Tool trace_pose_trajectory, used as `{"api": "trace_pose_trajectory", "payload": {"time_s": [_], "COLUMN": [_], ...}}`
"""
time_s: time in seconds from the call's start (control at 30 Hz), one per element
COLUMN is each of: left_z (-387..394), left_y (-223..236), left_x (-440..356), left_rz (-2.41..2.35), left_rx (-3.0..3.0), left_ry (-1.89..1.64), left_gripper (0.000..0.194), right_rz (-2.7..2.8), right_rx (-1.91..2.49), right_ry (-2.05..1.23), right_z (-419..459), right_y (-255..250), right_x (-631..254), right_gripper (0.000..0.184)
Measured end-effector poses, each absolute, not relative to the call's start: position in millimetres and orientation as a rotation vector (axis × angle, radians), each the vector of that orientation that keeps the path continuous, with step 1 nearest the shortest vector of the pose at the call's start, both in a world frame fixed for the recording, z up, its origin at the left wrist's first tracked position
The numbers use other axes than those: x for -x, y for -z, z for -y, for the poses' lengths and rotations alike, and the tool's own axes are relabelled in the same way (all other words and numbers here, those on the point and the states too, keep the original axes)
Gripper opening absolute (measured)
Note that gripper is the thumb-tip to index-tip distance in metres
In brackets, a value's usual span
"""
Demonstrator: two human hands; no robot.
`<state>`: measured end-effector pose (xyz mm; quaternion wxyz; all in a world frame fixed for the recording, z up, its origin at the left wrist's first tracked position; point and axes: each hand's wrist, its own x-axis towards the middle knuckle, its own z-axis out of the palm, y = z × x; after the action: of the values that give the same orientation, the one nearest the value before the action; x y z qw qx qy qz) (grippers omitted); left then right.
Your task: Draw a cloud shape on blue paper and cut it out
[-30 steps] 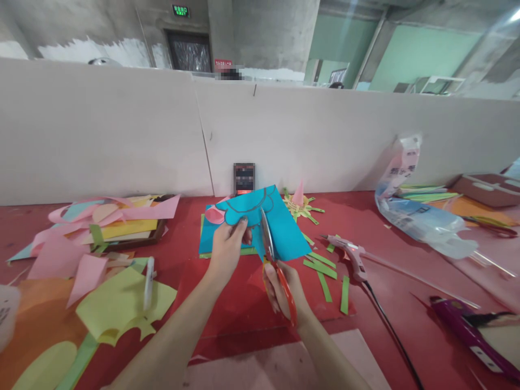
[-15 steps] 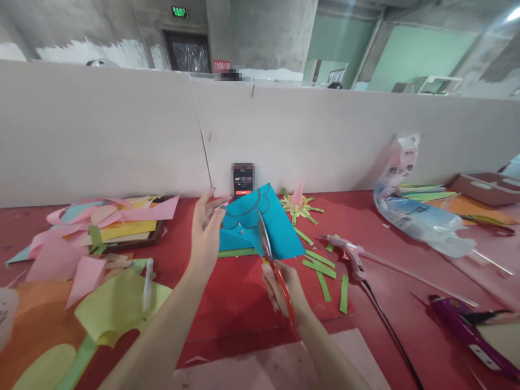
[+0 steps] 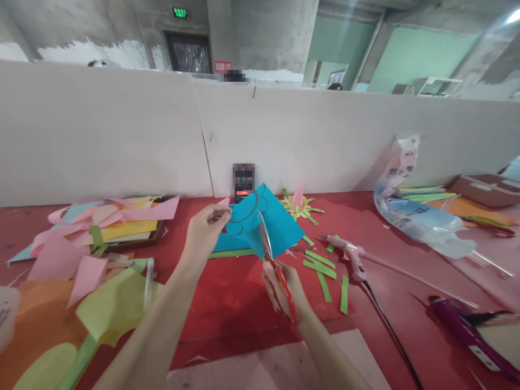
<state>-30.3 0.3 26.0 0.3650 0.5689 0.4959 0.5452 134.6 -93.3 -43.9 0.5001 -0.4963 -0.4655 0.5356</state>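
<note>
A blue paper sheet [image 3: 271, 225] with a dark scalloped line drawn on it is held up above the red table [image 3: 235, 295]. My left hand [image 3: 205, 233] pinches the sheet's left edge. My right hand [image 3: 284, 290] is wrapped round the red handles of a pair of scissors [image 3: 273, 260]. The silver blades point up and bite into the lower edge of the blue sheet. More blue and green paper [image 3: 229, 246] lies flat just behind my left hand.
Pink, yellow and green paper scraps [image 3: 97, 227] pile up at the left beside a white pen [image 3: 149, 275]. Green strips [image 3: 325, 268], a pink glue gun [image 3: 351, 254] with a black cord, a plastic bag [image 3: 418, 216] and a purple tool [image 3: 471, 330] lie right. A phone [image 3: 244, 181] leans on the partition.
My left hand let go of the blue sheet, opened, then pinched it again at its left edge. The sheet turned a little. The scissors stayed nearly still.
</note>
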Motion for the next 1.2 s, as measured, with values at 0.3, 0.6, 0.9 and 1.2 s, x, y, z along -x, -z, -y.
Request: {"api": "trace_pose_trajectory", "payload": {"time_s": [0.3,0.6,0.9,1.2], "left_z": [-3,-2,2,7], "left_y": [-20,-22,-23,-28], "left_x": [29,28,23,19], "left_rz": [-1.290,-1.262,-1.163,-1.099], "left_rx": [-1.427,-1.381,-1.263,-1.233], "left_ry": [-1.352,-1.365,-1.426,-1.302], "left_gripper": [0.026,0.029,0.029,0.034], "right_rz": [1.046,1.147,1.138,1.101], "right_rx": [1.167,1.075,1.047,1.039], "right_ry": [-1.420,-1.411,-1.406,-1.351], "right_z": [86,88,85,85], "right_y": [55,59,62,62], "right_x": [-136,-134,-136,-137], "right_gripper": [0.048,0.045,0.045,0.040]}}
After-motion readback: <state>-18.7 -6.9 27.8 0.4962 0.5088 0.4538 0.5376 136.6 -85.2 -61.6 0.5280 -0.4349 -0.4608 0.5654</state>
